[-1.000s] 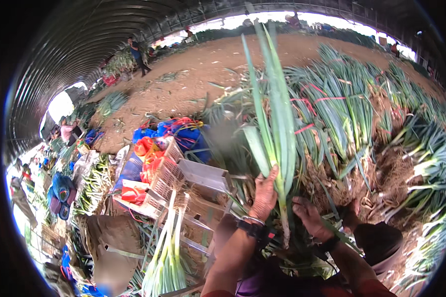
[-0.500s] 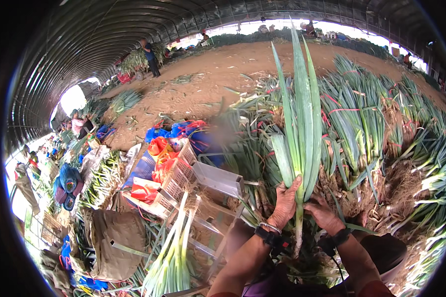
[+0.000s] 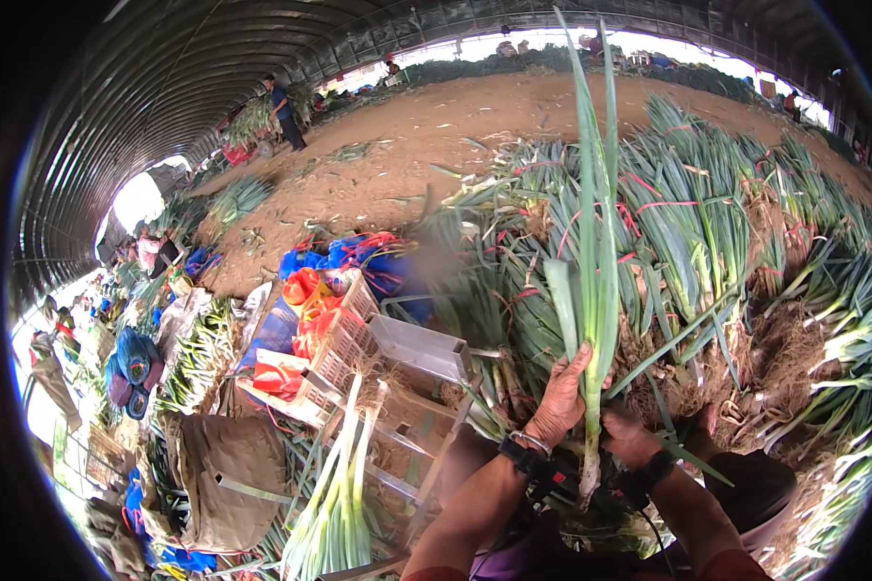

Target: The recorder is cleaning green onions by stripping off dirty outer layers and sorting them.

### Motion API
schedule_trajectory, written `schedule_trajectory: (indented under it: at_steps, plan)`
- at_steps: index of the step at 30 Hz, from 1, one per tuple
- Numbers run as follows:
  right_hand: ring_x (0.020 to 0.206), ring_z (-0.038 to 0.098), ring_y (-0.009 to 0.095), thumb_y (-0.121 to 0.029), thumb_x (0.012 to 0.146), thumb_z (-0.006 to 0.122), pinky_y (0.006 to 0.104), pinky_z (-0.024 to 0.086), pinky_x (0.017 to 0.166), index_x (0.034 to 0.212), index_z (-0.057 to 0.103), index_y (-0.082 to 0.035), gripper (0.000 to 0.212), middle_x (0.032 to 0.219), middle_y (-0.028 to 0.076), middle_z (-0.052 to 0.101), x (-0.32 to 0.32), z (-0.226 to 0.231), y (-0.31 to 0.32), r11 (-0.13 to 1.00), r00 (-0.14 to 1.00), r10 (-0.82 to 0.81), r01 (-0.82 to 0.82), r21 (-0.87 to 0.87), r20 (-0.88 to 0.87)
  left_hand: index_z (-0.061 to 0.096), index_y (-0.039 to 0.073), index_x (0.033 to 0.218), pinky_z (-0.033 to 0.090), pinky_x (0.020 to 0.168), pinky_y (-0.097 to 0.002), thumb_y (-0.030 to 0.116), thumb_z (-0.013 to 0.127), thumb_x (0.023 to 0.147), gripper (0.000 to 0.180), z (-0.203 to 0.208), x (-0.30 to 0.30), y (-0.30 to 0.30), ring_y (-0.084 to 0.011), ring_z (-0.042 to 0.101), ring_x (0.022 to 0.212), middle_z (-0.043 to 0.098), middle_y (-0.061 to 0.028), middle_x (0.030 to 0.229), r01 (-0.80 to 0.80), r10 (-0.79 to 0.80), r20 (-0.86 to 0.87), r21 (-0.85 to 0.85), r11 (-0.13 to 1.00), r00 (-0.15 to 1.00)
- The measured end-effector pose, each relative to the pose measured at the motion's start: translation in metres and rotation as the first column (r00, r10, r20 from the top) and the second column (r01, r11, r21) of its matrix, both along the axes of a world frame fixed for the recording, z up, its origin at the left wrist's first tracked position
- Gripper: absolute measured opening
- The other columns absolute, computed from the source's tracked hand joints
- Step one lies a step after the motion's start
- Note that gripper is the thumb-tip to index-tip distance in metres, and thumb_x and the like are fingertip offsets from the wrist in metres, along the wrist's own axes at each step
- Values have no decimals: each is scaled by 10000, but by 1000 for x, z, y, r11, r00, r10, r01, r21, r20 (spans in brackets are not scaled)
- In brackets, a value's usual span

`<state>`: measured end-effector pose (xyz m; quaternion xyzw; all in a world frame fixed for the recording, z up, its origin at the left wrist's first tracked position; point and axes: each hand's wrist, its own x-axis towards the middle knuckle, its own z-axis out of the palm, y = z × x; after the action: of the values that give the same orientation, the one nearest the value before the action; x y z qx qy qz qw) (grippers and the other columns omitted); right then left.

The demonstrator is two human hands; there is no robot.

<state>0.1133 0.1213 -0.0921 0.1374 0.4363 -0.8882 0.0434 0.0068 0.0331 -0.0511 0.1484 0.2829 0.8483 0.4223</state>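
My left hand [image 3: 562,397] is closed round the pale lower stem of a long green onion [image 3: 599,320], thumb up along it. It stands upright, leaves up, its root end below my hands. My right hand [image 3: 632,441] is beside the stem, lower than the left, fingers curled in and slightly blurred; what they pinch is hidden. From near that hand a long green leaf [image 3: 673,347] slants up to the right, and a shorter leaf strip [image 3: 702,467] points down to the right. Whether either is joined to the stem I cannot tell.
Tied onion bundles [image 3: 688,232] stand ahead and to the right. Left of my arms are a metal frame [image 3: 421,349], a plastic crate [image 3: 344,339] with red bags, and loose onions [image 3: 334,494]. A brown cloth [image 3: 225,474] lies farther left. A person [image 3: 283,114] stands by a loaded cart.
My right hand has moved down along the stem. The onion has shifted slightly, with fewer leaves standing upright, and a long leaf now slants off to the right. The far person has shifted slightly.
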Motion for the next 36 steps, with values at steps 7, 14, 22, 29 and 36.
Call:
schedule_trajectory:
  at_steps: [7, 14, 22, 29, 36]
  plan:
    - [822, 614, 155, -180, 837, 630, 348, 531, 724, 1027, 587, -40, 240, 901, 41, 619, 28, -33, -8, 969, 981, 25, -72, 238, 192, 563, 29, 1024, 476, 580, -286, 342, 575, 910, 334, 14, 9, -1, -174, 570, 659, 590, -72, 807, 65, -66, -81, -16, 998, 994]
    - [919, 575, 143, -210, 846, 654, 287, 481, 792, 1214, 488, -49, 434, 998, 48, 586, 73, -40, -27, 939, 993, 119, -107, 328, -16, 562, 58, 1011, 477, 588, -303, 331, 570, 914, 290, 25, -9, -9, -181, 573, 660, 593, -79, 762, -173, 173, -1, 38, 984, 985]
    - [634, 485, 46, -146, 852, 603, 229, 414, 527, 995, 539, -40, 189, 756, -35, 526, 91, -48, -46, 813, 990, -114, 41, 581, 88, 545, 49, 1075, 490, 625, -308, 373, 497, 946, 352, 19, -19, 1, -174, 571, 675, 607, -78, 826, -208, 211, -69, 44, 977, 975]
    - [569, 417, 42, -75, 871, 570, 226, 355, 493, 998, 535, -26, 141, 668, -37, 482, 49, 8, -38, 659, 965, -94, 246, 711, -247, 491, 43, 1264, 509, 754, -315, 301, 496, 957, 402, 29, -7, -4, -175, 621, 799, 644, -72, 957, -220, 235, -167, 99, 970, 958]
    - [539, 417, 55, -71, 889, 545, 229, 350, 470, 984, 512, -21, 113, 656, -27, 467, 40, 13, -46, 618, 939, -209, 343, 708, -272, 633, 21, 986, 501, 773, -261, 84, 644, 863, 138, 23, -2, -6, -119, 616, 807, 658, -53, 906, -479, 483, -179, 66, 875, 857]
